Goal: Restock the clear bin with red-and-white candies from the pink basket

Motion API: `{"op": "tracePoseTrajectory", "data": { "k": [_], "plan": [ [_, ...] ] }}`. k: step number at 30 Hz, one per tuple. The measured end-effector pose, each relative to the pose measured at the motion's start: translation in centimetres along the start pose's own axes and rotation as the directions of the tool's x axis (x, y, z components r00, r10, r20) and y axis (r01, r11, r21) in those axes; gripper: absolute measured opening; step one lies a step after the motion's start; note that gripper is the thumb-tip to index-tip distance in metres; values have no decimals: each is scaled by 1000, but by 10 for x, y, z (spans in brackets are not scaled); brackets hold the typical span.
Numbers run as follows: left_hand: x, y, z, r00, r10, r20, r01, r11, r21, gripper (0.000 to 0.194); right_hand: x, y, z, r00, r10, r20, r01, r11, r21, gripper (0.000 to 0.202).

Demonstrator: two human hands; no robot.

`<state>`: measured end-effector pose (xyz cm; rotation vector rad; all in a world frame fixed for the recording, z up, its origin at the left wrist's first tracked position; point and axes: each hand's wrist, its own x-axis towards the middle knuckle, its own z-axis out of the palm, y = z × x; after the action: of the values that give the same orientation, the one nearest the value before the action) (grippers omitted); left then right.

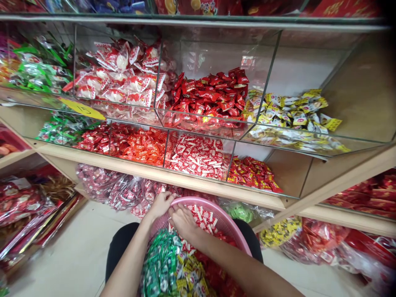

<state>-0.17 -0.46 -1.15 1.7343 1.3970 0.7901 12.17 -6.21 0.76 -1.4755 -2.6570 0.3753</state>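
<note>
Basket [227,220] of wrapped candies [162,260] between our knees [121,249].
At its far-left rim our left hand [162,204] and right hand [182,222] sit close, fingers partly curled, any hold hidden; pressing there could tip it, spilling candies.

Single head-worn camera, facing forward and down. Near field, lower centre: the wearer's forearms and the basket [244,241]. Farther forward: the shelves [185,175], crossing the view at a slant. No second view shares this scene.
</note>
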Motion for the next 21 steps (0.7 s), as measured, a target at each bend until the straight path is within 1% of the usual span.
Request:
{"op": "tracePoseTrajectory", "data": {
  "k": [4,7,10,13,17,21],
  "plan": [
    [1,-1,0,1000,-12,-4,12,1000,0,35,0,1,2,999,-5,-51,2,998,-66,30],
    [2,-2,0,1000,-3,-13,3,1000,18,35,-2,-1,-1,995,-34,-95,27,997,-70,27],
    [2,-2,-1,1000,17,-5,-17,1000,23,35,-11,-2,-8,989,-36,-140,33,999,-23,23],
    [1,1,-2,1000,6,-6,-6,1000,24,37,-28,4,-22,984,-5,-181,18,997,75,18],
    [0,7,-1,999,-33,-10,33,999,32,38,-56,28,-43,964,68,-257,-5,971,238,18],
    [-1,12,-1,997,-77,4,77,996,41,39,-80,66,-55,931,148,-333,-5,918,397,19]
  ]
}}
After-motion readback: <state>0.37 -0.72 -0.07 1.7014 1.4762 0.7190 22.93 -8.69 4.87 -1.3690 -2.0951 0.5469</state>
